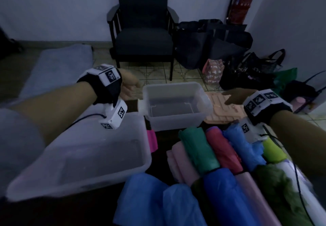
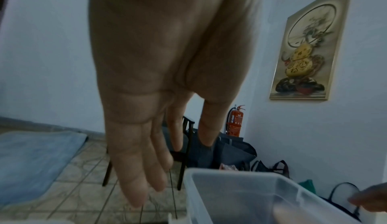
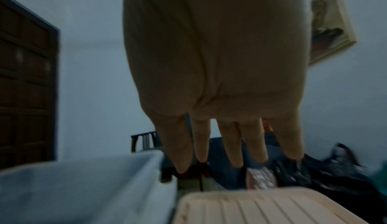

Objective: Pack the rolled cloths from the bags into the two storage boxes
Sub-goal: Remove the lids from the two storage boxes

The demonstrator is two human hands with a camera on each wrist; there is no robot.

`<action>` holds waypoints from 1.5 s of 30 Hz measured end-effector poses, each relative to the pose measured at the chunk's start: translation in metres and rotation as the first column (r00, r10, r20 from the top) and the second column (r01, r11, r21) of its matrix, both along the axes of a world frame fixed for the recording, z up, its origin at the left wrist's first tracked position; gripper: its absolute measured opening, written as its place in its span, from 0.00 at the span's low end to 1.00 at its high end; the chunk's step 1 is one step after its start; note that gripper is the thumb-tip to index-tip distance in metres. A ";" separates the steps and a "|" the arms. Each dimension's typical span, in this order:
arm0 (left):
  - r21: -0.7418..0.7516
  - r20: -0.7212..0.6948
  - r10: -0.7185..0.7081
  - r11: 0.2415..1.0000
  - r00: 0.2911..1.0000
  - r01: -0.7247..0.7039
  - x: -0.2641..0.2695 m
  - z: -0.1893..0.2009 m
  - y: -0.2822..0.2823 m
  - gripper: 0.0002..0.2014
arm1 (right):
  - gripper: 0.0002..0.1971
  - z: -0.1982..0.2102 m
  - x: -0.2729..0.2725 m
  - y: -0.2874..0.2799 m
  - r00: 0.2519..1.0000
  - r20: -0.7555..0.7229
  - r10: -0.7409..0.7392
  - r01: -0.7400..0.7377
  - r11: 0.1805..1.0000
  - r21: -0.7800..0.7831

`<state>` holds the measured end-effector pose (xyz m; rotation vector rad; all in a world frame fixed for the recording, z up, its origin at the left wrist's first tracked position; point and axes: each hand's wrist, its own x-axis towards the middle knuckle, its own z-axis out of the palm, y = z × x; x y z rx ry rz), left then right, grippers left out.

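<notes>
Two clear storage boxes stand before me: a small one [image 1: 173, 106] in the middle and a large one [image 1: 84, 153] at the near left, both with nothing inside. Several rolled cloths [image 1: 220, 150] in green, red, blue, pink and lime lie at the near right. My left hand [image 1: 129, 86] hovers left of the small box [image 2: 251, 197], its fingers [image 2: 136, 178] straight and holding nothing. My right hand [image 1: 234, 96] hangs over a peach lid [image 1: 225, 109] right of the small box, its fingers [image 3: 234, 144] spread and holding nothing.
A dark armchair [image 1: 142, 31] stands at the back wall, with dark bags [image 1: 211, 44], a patterned pink bag [image 1: 212, 71] and a fire extinguisher [image 1: 243, 1] to its right. A blue mat [image 1: 58, 67] lies on the tiled floor at the left.
</notes>
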<state>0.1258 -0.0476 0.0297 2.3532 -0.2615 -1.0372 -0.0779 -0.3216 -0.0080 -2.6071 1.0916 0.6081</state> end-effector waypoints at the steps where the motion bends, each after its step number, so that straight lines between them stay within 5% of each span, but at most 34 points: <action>1: -0.050 0.047 0.036 0.998 0.998 -0.033 -0.006 0.012 0.009 0.07 | 0.27 0.013 0.002 0.014 1.000 0.013 0.013 -0.013 1.000 0.018; 10: -0.233 0.208 0.050 0.973 0.977 0.000 -0.058 0.076 0.105 0.09 | 0.20 0.085 -0.039 0.214 0.895 0.232 0.382 -0.417 0.900 0.130; 16: -0.223 0.376 0.113 0.975 0.920 -0.028 -0.100 0.069 0.167 0.07 | 0.20 0.012 -0.074 0.352 0.810 0.250 0.530 -0.586 0.734 0.342; 20: -0.342 0.422 0.253 0.934 0.871 -0.105 -0.131 0.042 0.210 0.06 | 0.20 -0.061 -0.099 0.405 0.865 0.281 0.416 -0.478 0.853 0.211; 24: -0.559 0.233 0.475 0.780 0.849 -0.283 -0.174 0.010 0.245 0.05 | 0.27 -0.101 -0.113 0.414 0.879 0.342 0.333 -0.357 0.934 0.009; 28: -0.493 -0.029 0.541 0.724 0.841 -0.483 -0.207 -0.035 0.259 0.06 | 0.28 -0.128 -0.118 0.396 0.882 0.375 0.284 -0.308 0.951 0.003; 31: -0.408 -0.281 0.535 0.685 0.797 -0.603 -0.222 -0.068 0.259 0.30 | 0.29 -0.146 -0.122 0.388 0.894 0.368 0.256 -0.296 0.954 0.056; 35: -0.428 -0.473 0.551 0.538 0.687 -0.726 -0.222 -0.083 0.246 0.40 | 0.34 -0.157 -0.121 0.389 0.875 0.396 0.278 -0.294 0.956 -0.021; 40: -0.445 -0.689 0.443 0.365 0.573 -0.818 -0.202 -0.077 0.216 0.37 | 0.48 -0.162 -0.120 0.387 0.851 0.434 0.296 -0.302 0.952 -0.056; 43: -0.395 -0.798 0.355 0.305 0.488 -0.867 -0.195 -0.074 0.199 0.28 | 0.46 -0.162 -0.118 0.388 0.858 0.423 0.290 -0.291 0.955 -0.065; 45: -0.412 -0.781 0.355 0.325 0.513 -0.851 -0.192 -0.082 0.191 0.27 | 0.39 -0.159 -0.116 0.389 0.856 0.408 0.318 -0.288 0.948 -0.134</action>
